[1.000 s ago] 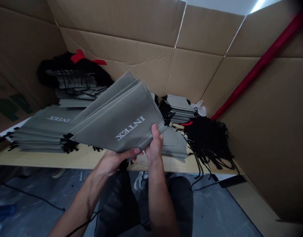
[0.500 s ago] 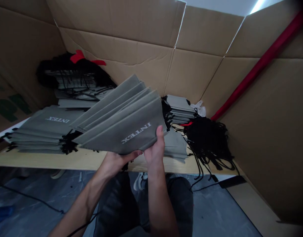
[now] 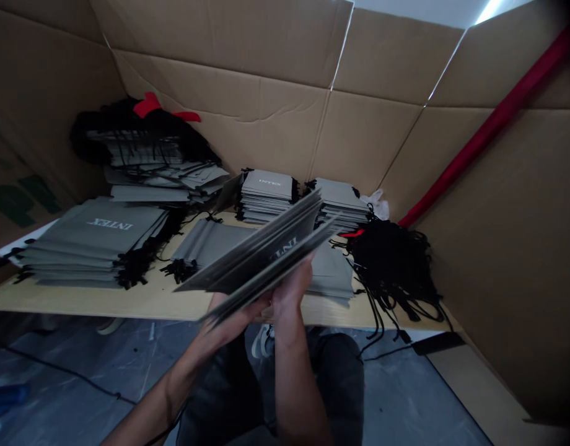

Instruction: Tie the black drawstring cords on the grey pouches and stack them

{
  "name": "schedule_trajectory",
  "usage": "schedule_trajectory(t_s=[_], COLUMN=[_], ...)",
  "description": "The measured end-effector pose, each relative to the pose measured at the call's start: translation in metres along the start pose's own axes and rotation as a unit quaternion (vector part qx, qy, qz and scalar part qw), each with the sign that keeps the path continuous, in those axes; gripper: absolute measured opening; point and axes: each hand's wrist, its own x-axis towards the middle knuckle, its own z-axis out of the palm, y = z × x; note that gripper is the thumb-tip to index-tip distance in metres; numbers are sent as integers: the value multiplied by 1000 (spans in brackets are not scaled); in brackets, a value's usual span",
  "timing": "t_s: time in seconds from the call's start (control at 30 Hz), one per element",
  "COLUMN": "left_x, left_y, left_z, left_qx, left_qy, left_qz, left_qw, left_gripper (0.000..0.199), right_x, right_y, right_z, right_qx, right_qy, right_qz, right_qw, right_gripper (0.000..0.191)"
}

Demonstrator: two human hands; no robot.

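Grey INTEX drawstring bags [image 3: 252, 257]: fanned, tilted sheaf at frame centre, above the desk [image 3: 103, 301]. My left grip [image 3: 238, 323] and right grip [image 3: 292, 286] pinch its lower edge, fingers partly hidden.

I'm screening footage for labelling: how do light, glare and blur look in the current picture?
Head view: dim overall, with a bright glare streak at top right; head view: the held gray pouches look slightly soft, their inner faces shaded; head view: the black cords merge into a dark mass; head view: the red tube fades into a dark corner.
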Motion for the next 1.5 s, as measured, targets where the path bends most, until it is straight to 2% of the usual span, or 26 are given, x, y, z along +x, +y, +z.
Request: schedule_trajectory(t_s=[0.1, 0.17, 0.23, 0.33, 0.5, 0.6, 0.73, 0.8, 0.9, 1.03, 1.1, 1.17, 1.23, 1.3, 1.4, 1.5], left_x=[-2, -3, -4, -5, -4, -3, -3, -1, 6, 29, 49, 72, 95, 115, 136, 144], left_y=[4, 4, 4, 6, 11, 7, -3, -9, -18, -29, -35, -42, -49, -55, -65, -75], left_z=[6, 9, 10, 11, 11, 13, 11, 1, -27, -76, -94, -104, -107, -108, -109, -113], left_qx=[-9, -24, -46, -83, -120, -108, -49, -15, 49, 172, 244, 305, 348, 370, 380, 367], left_qy=[1, -7, -32, -73, -103, -109, -108, -106, -69, 55, 121, 156, 147, 117, 80, 53], left_qz=[-1, -1, -2, -4, 4, 17, 40, 48, 38, -15, -32, -49, -82, -122, -175, -196], left_qw=[1000, 1000, 998, 994, 987, 988, 992, 993, 996, 983, 962, 938, 922, 914, 905, 908], left_gripper=[39, 35, 40, 53, 54, 48, 38, 39, 36, 46, 55, 75, 92, 100, 94, 64], right_x=[-1, -3, -5, -10, -21, -20, 3, 23, 56, 85, 90, 92, 92, 93, 96, 101], right_y=[-5, -7, -8, -9, -7, -3, -10, -22, -47, -69, -72, -70, -65, -60, -51, -34], right_z=[4, 5, 5, 2, -8, -17, -32, -43, -61, -69, -62, -49, -33, -16, 8, 31], right_qx=[23, 31, 38, 58, 97, 87, 69, 65, 49, -8, -10, -1, 7, 13, 13, -12], right_qy=[42, 55, 53, 22, -65, -104, -69, -36, -1, -26, -47, -68, -90, -114, -154, -193], right_qz=[19, 29, 34, 39, 60, 11, -77, -100, -138, -184, -170, -144, -114, -75, -10, 54], right_qw=[999, 998, 997, 997, 991, 991, 992, 992, 989, 983, 984, 987, 989, 991, 988, 980], right_gripper=[87, 82, 76, 72, 82, 78, 75, 75, 78, 72, 68, 63, 56, 51, 48, 41])
